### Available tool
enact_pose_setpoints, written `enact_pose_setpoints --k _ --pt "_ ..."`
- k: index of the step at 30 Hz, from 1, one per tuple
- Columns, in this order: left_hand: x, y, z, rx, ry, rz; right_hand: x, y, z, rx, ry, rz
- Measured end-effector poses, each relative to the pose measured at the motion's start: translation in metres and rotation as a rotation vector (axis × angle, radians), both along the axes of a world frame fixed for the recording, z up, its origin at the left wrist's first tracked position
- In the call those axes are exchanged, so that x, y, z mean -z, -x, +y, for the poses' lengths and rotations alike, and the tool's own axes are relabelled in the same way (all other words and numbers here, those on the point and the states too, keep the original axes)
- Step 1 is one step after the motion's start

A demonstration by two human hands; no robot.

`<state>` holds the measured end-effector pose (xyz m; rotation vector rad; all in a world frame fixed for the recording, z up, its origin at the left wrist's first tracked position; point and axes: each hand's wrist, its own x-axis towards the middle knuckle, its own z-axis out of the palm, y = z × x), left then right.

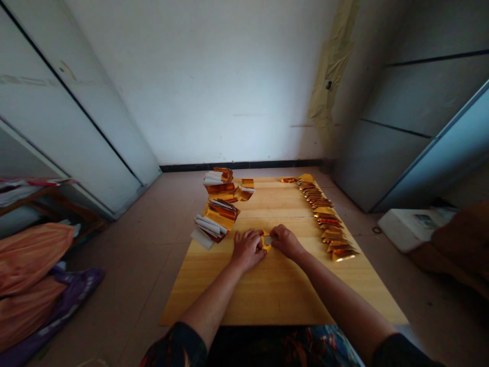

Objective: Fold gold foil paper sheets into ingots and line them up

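Between my hands, at the middle of the wooden table, is a small piece of gold foil paper (267,239), partly folded, its pale inner side facing up. My left hand (247,248) grips its left edge with the fingers closed. On the other edge, my right hand (285,240) pinches the paper between thumb and fingers. Left of my hands lie loose stacks of gold foil sheets (223,214) with greyish-white backs, some curled. Along the right side runs a long row of folded gold paper pieces (324,216), packed against each other.
The wooden table (252,300) stands before a white wall (229,86). A single foil sheet (247,183) lies near its far edge. Grey cabinets (416,112) rise at right, with a white box (408,227) on the floor. Orange cloth (34,260) is piled at left.
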<state>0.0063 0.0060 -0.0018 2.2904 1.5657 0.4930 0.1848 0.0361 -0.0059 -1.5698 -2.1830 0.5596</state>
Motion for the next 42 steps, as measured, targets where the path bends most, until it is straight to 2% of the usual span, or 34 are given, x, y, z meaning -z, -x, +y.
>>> enact_pose_setpoints --k 3,6,8,10,13,18,24,27,32,37,42 --pt "0.001 -0.003 -0.001 -0.039 -0.008 -0.01 0.002 -0.001 -0.004 -0.036 -0.088 0.081" --pt "0.005 -0.008 -0.003 -0.074 -0.046 -0.008 0.003 0.002 -0.016 -0.149 -0.145 0.117" --pt "0.007 -0.01 -0.004 -0.105 -0.076 0.005 0.0 0.005 -0.026 -0.204 -0.165 0.06" --pt "0.009 -0.011 -0.005 -0.118 -0.083 0.024 -0.003 0.008 -0.035 -0.185 -0.173 -0.041" --pt "0.006 -0.004 -0.003 -0.068 -0.053 0.048 -0.007 0.012 -0.044 -0.142 -0.175 -0.174" --pt "-0.009 0.016 0.007 0.062 0.041 0.092 -0.013 0.017 -0.049 -0.14 -0.211 -0.322" --pt "-0.022 0.018 0.01 0.155 -0.071 0.136 -0.028 0.007 -0.043 -0.099 -0.182 -0.431" --pt "-0.018 0.014 0.009 0.165 -0.15 0.122 -0.035 -0.002 -0.035 -0.107 -0.155 -0.454" --pt "-0.006 0.013 0.017 0.192 -0.191 0.093 -0.039 -0.011 -0.023 -0.217 -0.117 -0.455" --pt "0.003 0.015 0.022 0.26 -0.257 0.124 -0.03 -0.012 -0.022 -0.237 -0.194 -0.442" --pt "0.007 0.014 0.022 0.268 -0.333 0.162 -0.018 -0.009 -0.027 -0.174 -0.282 -0.415"
